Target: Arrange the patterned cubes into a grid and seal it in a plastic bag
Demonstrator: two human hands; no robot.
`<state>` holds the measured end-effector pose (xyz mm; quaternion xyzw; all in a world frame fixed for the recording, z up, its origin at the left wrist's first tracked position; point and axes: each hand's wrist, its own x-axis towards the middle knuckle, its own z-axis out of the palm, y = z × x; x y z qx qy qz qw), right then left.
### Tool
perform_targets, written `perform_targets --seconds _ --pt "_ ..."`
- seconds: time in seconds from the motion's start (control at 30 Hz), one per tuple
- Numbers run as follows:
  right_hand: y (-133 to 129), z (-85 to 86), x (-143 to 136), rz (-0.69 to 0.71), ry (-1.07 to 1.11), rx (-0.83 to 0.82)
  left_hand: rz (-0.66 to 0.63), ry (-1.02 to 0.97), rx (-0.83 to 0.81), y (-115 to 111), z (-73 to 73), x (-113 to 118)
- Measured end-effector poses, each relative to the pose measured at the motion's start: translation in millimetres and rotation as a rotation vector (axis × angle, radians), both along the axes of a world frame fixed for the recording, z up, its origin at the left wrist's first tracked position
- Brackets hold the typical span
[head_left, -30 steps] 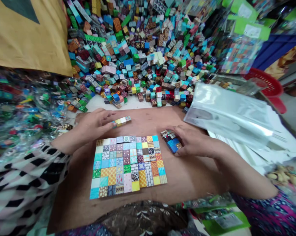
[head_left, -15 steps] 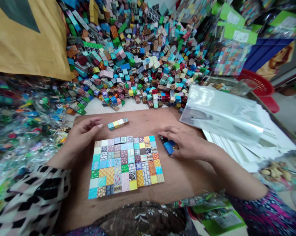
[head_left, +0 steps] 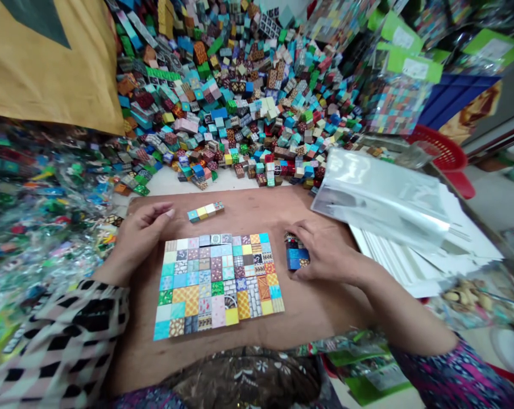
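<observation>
My left hand (head_left: 136, 236), loosely curled and empty, is left of the far strip (head_left: 206, 212), my right hand (head_left: 327, 250) grips the blocks (head_left: 297, 259) right of the grid (head_left: 216, 277), and a careless leftward push could knock the grid askew.

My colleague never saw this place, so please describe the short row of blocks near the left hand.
On the brown board, find the big patchwork of blocks. Beyond its far edge, beside the left hand, lies the short row. Unlike the patchwork, it is a single line: blue, yellow, white, patterned.
</observation>
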<state>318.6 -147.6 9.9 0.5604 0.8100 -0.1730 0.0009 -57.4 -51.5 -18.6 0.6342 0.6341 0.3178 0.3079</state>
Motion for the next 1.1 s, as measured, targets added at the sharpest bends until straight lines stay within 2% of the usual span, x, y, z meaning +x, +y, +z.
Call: perform_targets --seconds 0.17,0.33,0.5,0.67,0.87,1.1 --pt "-3.1 -5.7 -2.2 -0.05 -0.05 0.043 -0.006 0.097 0.117 0.9 -10.3 -3.3" --pt "-16.1 -0.5 6.7 -0.1 0.007 -0.03 -0.006 0.152 0.169 -1.4 -8.9 -2.8" --pt "-19.4 11.6 19.5 -0.006 0.051 -0.118 0.011 0.179 0.168 -2.0 -6.7 -1.0" --pt "-11.3 15.1 11.9 0.127 0.029 -0.116 0.026 0.167 0.173 -0.7 -7.2 0.7" --pt "-21.2 15.2 3.6 0.082 0.027 0.015 0.029 0.168 0.183 -0.6 -9.6 1.2" --pt "-33.5 14.1 10.6 0.116 0.046 -0.015 0.018 0.199 0.208 2.1 -12.9 0.2"
